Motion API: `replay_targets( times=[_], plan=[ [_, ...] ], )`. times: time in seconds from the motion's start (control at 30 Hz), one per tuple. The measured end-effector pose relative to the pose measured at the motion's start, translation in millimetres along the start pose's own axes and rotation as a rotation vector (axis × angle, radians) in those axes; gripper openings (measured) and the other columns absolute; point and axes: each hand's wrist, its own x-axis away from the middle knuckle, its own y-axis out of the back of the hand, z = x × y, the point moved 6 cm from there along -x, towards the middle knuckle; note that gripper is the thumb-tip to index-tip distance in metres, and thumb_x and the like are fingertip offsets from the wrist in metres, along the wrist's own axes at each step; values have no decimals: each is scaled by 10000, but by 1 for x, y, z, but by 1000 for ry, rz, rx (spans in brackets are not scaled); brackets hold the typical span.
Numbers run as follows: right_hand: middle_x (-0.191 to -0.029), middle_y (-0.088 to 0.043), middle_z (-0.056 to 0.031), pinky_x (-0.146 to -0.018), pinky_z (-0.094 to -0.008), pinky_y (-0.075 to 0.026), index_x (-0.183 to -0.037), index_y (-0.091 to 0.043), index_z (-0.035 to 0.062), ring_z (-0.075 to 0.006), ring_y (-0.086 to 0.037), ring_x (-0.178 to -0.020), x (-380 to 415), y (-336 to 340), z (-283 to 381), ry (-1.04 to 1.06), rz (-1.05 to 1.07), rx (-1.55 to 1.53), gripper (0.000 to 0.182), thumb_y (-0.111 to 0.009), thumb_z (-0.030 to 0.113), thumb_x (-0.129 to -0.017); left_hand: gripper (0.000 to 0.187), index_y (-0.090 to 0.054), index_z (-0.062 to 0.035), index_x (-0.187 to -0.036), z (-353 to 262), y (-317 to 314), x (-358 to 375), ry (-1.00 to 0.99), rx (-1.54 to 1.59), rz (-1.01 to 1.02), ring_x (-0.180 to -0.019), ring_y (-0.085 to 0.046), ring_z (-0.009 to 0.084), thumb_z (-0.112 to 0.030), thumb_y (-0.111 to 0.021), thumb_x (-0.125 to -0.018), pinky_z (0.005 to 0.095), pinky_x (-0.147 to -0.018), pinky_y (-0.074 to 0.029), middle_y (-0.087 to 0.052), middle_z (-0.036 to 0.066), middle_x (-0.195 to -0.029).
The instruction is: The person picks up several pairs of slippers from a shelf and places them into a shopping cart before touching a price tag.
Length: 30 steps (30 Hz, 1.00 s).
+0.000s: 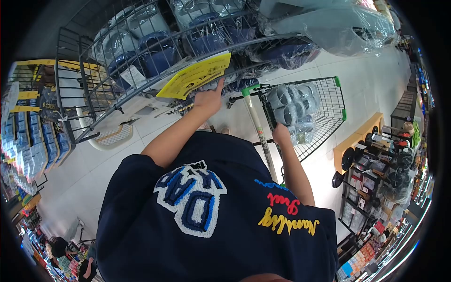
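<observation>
My left hand (209, 99) reaches below a yellow price sign (197, 77) on the front of a wire shelf rack. One finger is stretched out by plastic-wrapped goods under the sign; the other fingers are partly hidden. My right hand (282, 135) is closed at the dark rear bar of a shopping cart (329, 123), beside the cart's pale handle (256, 117). Inside the cart lie several clear-wrapped grey slippers (293, 110), close to my right fingers.
The wire rack (87, 87) holds several wrapped grey and navy slippers (157, 49). A white basket (110, 136) stands beneath its left side. Wooden-edged shelving (359, 136) with pans stands at right. Blue packs (30, 136) hang at left. People (87, 265) are behind at lower left.
</observation>
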Motion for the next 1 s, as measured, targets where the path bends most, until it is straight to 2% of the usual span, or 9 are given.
replay_targets(
  times=[0.1,0.2,0.3,0.4,0.5,0.6,0.7,0.8,1.0],
  plan=[
    [-1111,-689,-301,-931,-532,-529,-1157,-641,13,-469,-656,-1080,0,-2,-1,-2,8,1,282,-535,79,-905,919,-129,-179,-1648,-2,15,24,29,32,50,-832,-746,358,-191,-592,-855,499,-743,-569,-749,222,-984],
    [-1119,-691,-293,-935,-530,-526,-1177,-641,24,-467,-653,-1090,0,0,0,-13,15,-13,297,-538,81,-904,948,-116,-218,-1652,12,7,39,125,67,82,-841,-741,363,-183,-612,-844,488,-730,-572,-740,220,-1010],
    [-1130,-692,-287,-947,-526,-519,-1201,-640,37,-462,-648,-1108,3,4,4,-22,24,-38,316,-539,83,-905,1017,-72,-276,-1650,35,-5,52,128,46,-42,-877,-726,395,-192,-657,-824,515,-755,-572,-709,231,-1067],
    [-1139,-690,-286,-961,-520,-513,-1216,-638,47,-459,-644,-1123,2,4,3,-33,41,-34,328,-535,85,-907,1017,-133,-316,-1642,45,2,76,179,-8,-31,-1049,-683,427,-162,-678,-799,534,-847,-556,-631,258,-1243],
    [-1142,-686,-292,-967,-517,-511,-1217,-638,47,-458,-643,-1127,2,3,2,-40,46,-18,329,-528,90,-910,958,-217,-180,-1627,56,-8,91,142,-95,-192,-1232,-578,435,-220,-707,-805,576,-988,-486,-519,264,-1408],
    [-1139,-685,-299,-962,-520,-512,-1207,-639,36,-459,-645,-1122,-2,0,0,-30,39,-7,322,-521,96,-913,913,-279,-93,-1591,53,-8,101,45,-44,-362,-1299,-508,439,-219,-702,-792,587,-1071,-414,-484,218,-1469],
    [-1131,-685,-303,-955,-524,-515,-1193,-641,24,-461,-649,-1111,-4,-2,-2,-16,36,4,315,-517,100,-914,882,-308,-24,-1557,42,-4,104,39,-63,-411,-1324,-461,453,-226,-695,-791,606,-1122,-339,-455,180,-1515],
    [-1123,-687,-304,-947,-526,-519,-1184,-644,18,-463,-654,-1098,-5,-3,-2,-4,34,11,312,-512,99,-913,921,-265,-9,-1575,37,-2,100,76,-135,-436,-1299,-463,487,-214,-691,-785,614,-1117,-331,-455,198,-1512],
    [-1111,-688,-308,-938,-527,-524,-1179,-644,3,-462,-657,-1089,-1,1,1,11,27,13,315,-505,88,-910,971,-242,51,-1566,19,11,109,121,-194,-341,-1365,-417,481,-308,-716,-798,661,-1108,-311,-442,229,-1517]
  ],
)
